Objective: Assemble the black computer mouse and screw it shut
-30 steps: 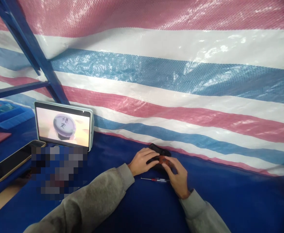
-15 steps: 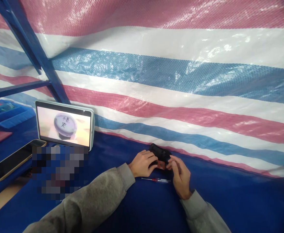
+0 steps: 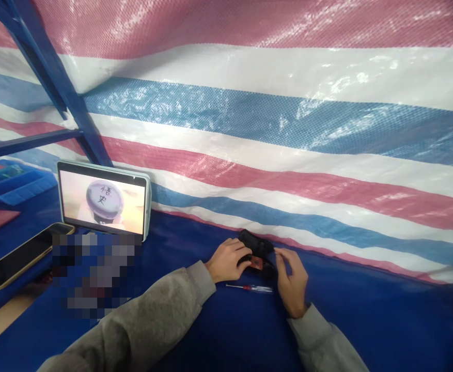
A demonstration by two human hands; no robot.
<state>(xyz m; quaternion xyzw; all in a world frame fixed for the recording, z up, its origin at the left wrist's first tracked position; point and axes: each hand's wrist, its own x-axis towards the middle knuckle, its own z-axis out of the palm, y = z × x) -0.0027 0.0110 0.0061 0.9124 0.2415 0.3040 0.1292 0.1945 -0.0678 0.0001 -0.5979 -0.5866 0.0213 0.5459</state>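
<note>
My left hand [image 3: 230, 260] lies over the left end of an opened black device, its fingers curled round the edge. A reddish-brown circuit board [image 3: 256, 263] shows inside, and behind it stands a black plastic shell part [image 3: 254, 242]. At the right end, my right hand [image 3: 291, 279] is closed in a pinch, thumb and forefinger together, just beside the shell. Whatever sits between those fingertips is too small to make out. A small screwdriver [image 3: 249, 288] with a clear and red handle lies on the blue table just below the device, its tip pointing left.
A tablet [image 3: 104, 199] playing a video leans against the striped sheet [image 3: 272, 178] at the back left. Near it are a phone [image 3: 20, 258], a blue divided tray [image 3: 17, 181] and a pixelated patch. A blue metal frame [image 3: 63, 93] rises behind.
My right hand has drawn slightly right, away from the board, with its fingertips now pinched together, uncovering more of the device's right end. My left hand stays in place.
</note>
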